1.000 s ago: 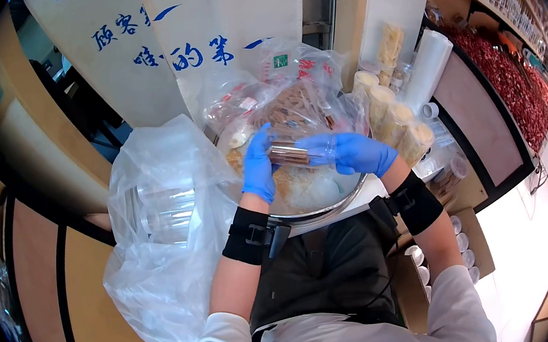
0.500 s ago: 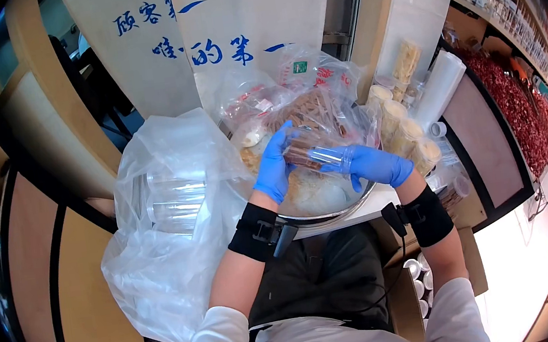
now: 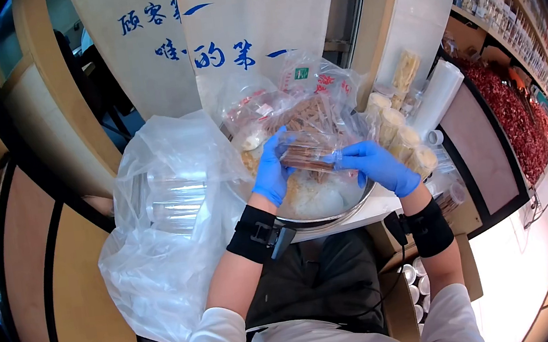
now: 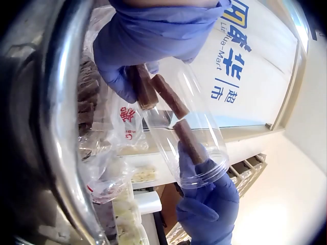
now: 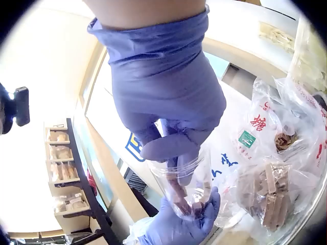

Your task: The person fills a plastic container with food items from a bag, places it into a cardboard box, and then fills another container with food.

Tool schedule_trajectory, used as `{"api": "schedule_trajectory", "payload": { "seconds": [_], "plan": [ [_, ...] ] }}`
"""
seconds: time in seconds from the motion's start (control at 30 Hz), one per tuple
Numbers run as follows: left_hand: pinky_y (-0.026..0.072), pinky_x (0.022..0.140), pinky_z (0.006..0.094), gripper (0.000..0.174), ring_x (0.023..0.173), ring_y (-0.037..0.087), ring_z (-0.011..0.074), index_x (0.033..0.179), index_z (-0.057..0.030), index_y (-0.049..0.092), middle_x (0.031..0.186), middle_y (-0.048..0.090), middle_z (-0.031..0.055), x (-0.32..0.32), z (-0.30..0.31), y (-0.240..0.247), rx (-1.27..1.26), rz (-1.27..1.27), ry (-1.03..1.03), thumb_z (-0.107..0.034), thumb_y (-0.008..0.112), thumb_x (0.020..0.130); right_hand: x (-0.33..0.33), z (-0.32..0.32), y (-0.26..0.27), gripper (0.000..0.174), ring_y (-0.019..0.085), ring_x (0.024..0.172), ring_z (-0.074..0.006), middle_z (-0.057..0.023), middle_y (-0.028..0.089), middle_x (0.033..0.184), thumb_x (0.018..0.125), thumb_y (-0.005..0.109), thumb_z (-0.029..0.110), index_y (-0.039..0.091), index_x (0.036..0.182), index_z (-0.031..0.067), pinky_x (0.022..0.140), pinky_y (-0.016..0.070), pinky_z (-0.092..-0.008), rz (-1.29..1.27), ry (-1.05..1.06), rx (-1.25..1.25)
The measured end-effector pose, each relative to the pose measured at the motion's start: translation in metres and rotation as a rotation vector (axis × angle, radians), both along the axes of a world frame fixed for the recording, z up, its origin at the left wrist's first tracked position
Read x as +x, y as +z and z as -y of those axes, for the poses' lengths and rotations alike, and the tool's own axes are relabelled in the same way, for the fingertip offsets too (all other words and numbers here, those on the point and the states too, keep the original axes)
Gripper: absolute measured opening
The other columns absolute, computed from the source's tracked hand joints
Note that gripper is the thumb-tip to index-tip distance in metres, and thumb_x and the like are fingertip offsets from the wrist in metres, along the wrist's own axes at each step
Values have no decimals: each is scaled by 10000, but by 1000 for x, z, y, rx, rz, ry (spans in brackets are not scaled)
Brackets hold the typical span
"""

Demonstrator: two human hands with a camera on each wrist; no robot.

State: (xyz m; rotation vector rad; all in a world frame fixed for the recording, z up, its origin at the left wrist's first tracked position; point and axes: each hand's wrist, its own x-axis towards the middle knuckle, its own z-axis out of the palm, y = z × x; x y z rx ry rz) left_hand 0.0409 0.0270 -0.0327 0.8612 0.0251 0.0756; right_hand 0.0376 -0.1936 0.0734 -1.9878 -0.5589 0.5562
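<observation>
In a blue glove, my left hand (image 3: 274, 171) grips a clear plastic jar (image 4: 202, 115) around its base end. The jar lies on its side over the basin, mouth toward the right. Several brown sticks (image 4: 168, 97) lie inside it, loosely spread. My right hand (image 3: 383, 164), also gloved, is at the jar's mouth. In the left wrist view its fingers (image 4: 185, 161) reach inside, against a brown stick (image 4: 188, 142) near the rim. The right wrist view shows the thumb across the outside of the rim.
Beneath the hands stands a metal basin (image 3: 335, 219) with a plastic bag of brown sticks (image 5: 271, 191). To the left, a large plastic bag (image 3: 164, 280) holds clear jars. Filled jars (image 3: 407, 137) stand at right, with a box of white-lidded containers (image 3: 401, 312) below.
My right hand has drawn back to the right, so less of its fingers is inside the jar. My left hand keeps its grip. The head view has shifted slightly.
</observation>
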Motion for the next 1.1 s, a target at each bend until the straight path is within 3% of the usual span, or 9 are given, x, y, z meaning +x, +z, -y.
{"api": "schedule_trajectory", "payload": {
  "seconds": [0.2,0.37,0.6,0.7,0.77,0.9,1.0,1.07,1.1],
  "plan": [
    [422,958,380,585,1185,484,191,1379,-221,472,1273,527,50,1,0,0,25,-53,21,-547,467,894,-2,6,6,325,582,685,-70,-35,671,1010,921,577,251,665,1172,65,543,479,-210,-86,54,142],
    [466,919,398,611,1166,501,209,1394,-176,444,1267,523,59,0,1,1,48,51,-53,-532,472,898,-2,-3,-9,406,589,862,-73,-10,617,1195,941,545,231,551,1321,88,565,493,-209,-57,357,190],
    [476,902,391,584,1113,541,214,1383,-191,453,1240,541,46,0,0,2,12,31,-30,-521,477,902,-11,0,4,432,583,996,-100,-22,568,1280,974,502,289,507,1360,97,580,513,-229,-26,182,104],
    [466,905,385,566,1117,540,203,1369,-202,471,1223,556,31,0,1,3,33,17,21,-519,486,900,-12,4,-3,457,554,1094,-141,-37,517,1350,987,476,330,475,1387,110,713,537,-275,-12,197,102],
    [453,917,378,552,1128,537,195,1367,-185,480,1226,562,27,3,0,1,-12,47,41,-501,481,914,-2,6,-21,487,449,1274,-163,-48,396,1471,1011,416,257,333,1467,108,933,476,-319,-178,302,367],
    [435,952,376,537,1156,526,196,1374,-153,472,1247,563,33,0,5,2,76,141,13,-467,464,939,7,9,-28,575,310,1358,-177,-60,244,1535,1014,414,273,158,1504,117,1016,396,-382,-351,486,353],
    [343,1046,346,527,1188,501,184,1368,-108,489,1262,573,50,0,8,5,109,207,23,-432,438,956,6,11,-26,654,217,1413,-186,-69,143,1578,1016,413,285,41,1528,123,1071,343,-424,-467,599,335],
    [314,1074,355,538,1219,487,195,1368,-94,485,1302,555,65,-5,7,9,170,222,-43,-439,427,960,-3,7,-23,730,266,1385,-180,-79,159,1574,978,509,292,65,1524,99,1065,350,-409,196,773,46],
    [314,1074,355,538,1219,487,195,1368,-94,485,1302,555,65,-5,7,9,168,223,-43,-439,427,960,-8,7,-19,730,266,1385,-180,-79,159,1574,978,509,292,65,1524,99,1065,350,-409,197,774,44]
  ]
}}
